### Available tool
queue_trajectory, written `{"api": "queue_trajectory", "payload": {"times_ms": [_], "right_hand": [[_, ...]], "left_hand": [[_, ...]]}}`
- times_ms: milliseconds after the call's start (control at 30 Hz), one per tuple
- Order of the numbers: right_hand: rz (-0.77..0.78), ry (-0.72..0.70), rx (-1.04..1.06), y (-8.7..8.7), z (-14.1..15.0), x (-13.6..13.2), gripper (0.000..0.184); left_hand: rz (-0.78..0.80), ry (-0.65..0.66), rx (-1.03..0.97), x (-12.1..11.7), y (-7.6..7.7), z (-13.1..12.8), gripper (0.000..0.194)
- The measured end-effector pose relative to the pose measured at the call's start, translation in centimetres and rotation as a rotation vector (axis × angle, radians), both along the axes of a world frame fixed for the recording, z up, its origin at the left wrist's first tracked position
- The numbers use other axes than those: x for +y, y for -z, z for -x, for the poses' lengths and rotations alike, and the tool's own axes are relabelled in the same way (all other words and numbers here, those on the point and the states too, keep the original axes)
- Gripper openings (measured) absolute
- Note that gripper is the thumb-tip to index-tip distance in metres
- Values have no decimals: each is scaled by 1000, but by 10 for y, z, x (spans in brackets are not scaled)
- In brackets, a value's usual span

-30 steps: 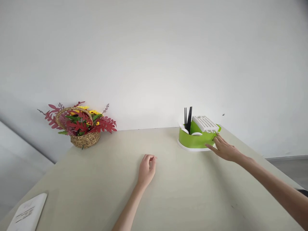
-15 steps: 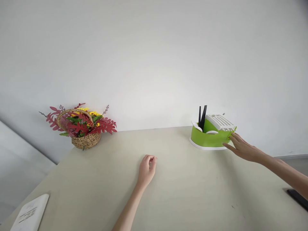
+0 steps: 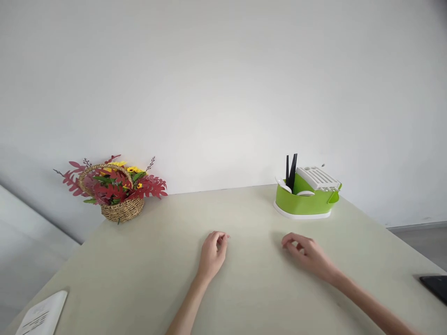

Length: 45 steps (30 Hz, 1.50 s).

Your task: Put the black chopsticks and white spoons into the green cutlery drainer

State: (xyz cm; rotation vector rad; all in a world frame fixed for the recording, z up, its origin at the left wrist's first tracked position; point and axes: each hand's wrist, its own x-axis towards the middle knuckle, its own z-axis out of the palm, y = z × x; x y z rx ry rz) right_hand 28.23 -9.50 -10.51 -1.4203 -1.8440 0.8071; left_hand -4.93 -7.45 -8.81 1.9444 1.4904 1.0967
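Note:
My left hand (image 3: 212,255) rests on the table (image 3: 244,288) near the middle, its fingers curled in and nothing visible in them. To its right, my right hand (image 3: 307,253) is also curled, thumb close to the fingers, and holds nothing I can see. Beyond my right hand stands a green utensil holder (image 3: 302,203) with a white base and a slotted white top (image 3: 319,178). Black chopsticks (image 3: 292,173) poke up from it, and a white spoon (image 3: 283,185) leans at its left rim. Neither hand touches the holder.
A wicker basket (image 3: 123,210) of red leaves and yellow flowers stands at the back left, near the wall (image 3: 223,93). At the front left corner lies a white flat device with slots (image 3: 44,314). A black flat object (image 3: 435,286) is at the right edge.
My right hand has left the right end of the green holder, come back toward me and to the left, and curled its fingers. The left hand stays in about the same place.

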Motion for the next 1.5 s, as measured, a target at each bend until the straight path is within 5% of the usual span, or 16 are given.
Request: {"api": "queue_trajectory", "payload": {"times_ms": [233,1100,1500], "right_hand": [[140,-118,322,3,52,20,33],[79,-53,330,18,56,23,29],[151,-40,450,15,54,30,52]], "left_hand": [[72,84,106,-9,-8,-4,33],[-11,81,290,-15,-15,-4,31],[-15,66,293,-15,-13,-4,34]]}}
